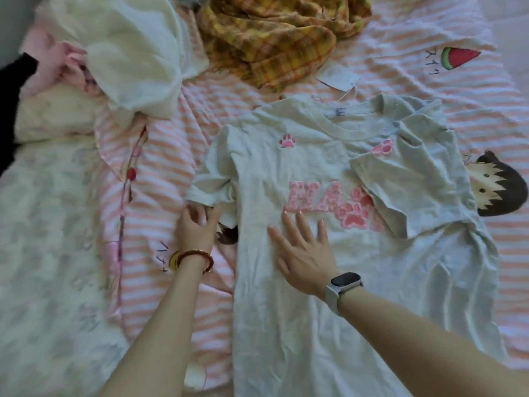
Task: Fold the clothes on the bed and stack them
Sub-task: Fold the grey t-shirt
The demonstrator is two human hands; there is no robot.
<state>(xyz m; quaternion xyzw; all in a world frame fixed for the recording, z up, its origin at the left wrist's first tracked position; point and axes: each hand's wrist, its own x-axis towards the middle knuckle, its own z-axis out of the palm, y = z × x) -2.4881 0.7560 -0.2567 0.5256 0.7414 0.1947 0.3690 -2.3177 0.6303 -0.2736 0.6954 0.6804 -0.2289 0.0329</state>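
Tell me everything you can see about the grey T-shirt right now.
The grey T-shirt lies front up on the striped bedsheet, wrinkled soft knit with pink paw prints and pink lettering. One sleeve is already folded across the chest. The right hand presses flat on its middle; the left hand grips the other sleeve.

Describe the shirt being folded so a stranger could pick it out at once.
On the pink-striped bed sheet, look at the middle, below the yellow plaid garment and right of the white garment. The pale grey T-shirt lies flat under the right hand; it alone bears pink paw prints and lettering.
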